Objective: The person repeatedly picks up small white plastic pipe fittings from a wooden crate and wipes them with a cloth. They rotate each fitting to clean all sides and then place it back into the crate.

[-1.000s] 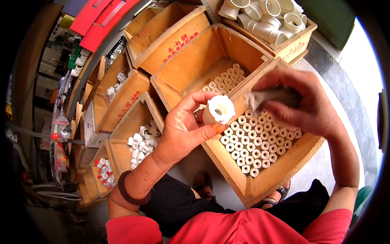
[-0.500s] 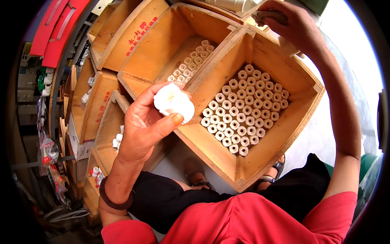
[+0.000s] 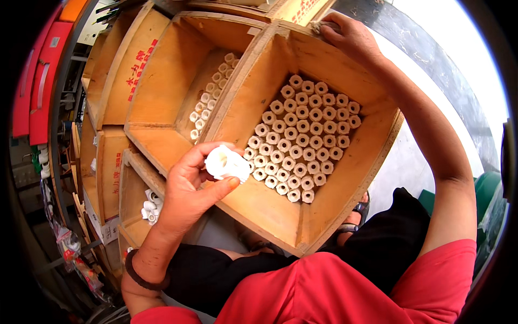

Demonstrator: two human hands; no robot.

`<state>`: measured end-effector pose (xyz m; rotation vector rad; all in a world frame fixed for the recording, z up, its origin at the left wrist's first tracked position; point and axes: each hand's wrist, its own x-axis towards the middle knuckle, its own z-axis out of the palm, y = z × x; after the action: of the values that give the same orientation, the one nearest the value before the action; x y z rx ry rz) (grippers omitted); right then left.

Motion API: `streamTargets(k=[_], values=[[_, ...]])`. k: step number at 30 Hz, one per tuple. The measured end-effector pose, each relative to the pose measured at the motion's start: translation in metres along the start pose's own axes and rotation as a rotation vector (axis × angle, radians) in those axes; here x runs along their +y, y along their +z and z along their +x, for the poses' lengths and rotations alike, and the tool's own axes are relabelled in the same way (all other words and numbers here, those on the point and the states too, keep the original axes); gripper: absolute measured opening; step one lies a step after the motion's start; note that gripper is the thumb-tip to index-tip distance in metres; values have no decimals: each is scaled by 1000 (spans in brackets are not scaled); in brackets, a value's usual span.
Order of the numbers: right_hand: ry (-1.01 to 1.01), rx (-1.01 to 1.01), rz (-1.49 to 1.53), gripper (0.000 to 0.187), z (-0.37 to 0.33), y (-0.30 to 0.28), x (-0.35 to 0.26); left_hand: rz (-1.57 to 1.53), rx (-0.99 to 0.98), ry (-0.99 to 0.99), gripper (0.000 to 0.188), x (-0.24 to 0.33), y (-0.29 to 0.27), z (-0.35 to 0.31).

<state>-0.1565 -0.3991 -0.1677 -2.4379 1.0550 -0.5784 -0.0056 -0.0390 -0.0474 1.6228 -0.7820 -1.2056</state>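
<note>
My left hand point(image 3: 191, 189) holds a white plastic pipe fitting point(image 3: 225, 163) between thumb and fingers, just over the near left edge of a wooden crate point(image 3: 340, 186). Inside that crate stand several rows of white fittings point(image 3: 302, 137), open ends up. My right hand point(image 3: 348, 35) reaches to the crate's far rim and presses a grey cloth point(image 3: 319, 25) against the corner there. The cloth is mostly hidden under the fingers.
A second wooden crate point(image 3: 162, 70) to the left holds a short row of white fittings point(image 3: 210, 94). More wooden boxes point(image 3: 116, 178) with loose fittings point(image 3: 150, 208) sit at the lower left. Red cases point(image 3: 38, 92) stand at the far left. My knees and a sandalled foot point(image 3: 359, 213) lie below.
My right hand has carried the cloth from over the fittings up to the crate's far rim. My left hand with the fitting has dropped lower and left; the view has tilted.
</note>
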Motion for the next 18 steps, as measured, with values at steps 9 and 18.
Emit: streamTargets(k=[9,18], values=[[47,-16,178,35,-1,0,-4,281,-97,41,50,-82,59,99],[-44,67,148,33,-2,4,2,163,144,71,50,-186,107,220]])
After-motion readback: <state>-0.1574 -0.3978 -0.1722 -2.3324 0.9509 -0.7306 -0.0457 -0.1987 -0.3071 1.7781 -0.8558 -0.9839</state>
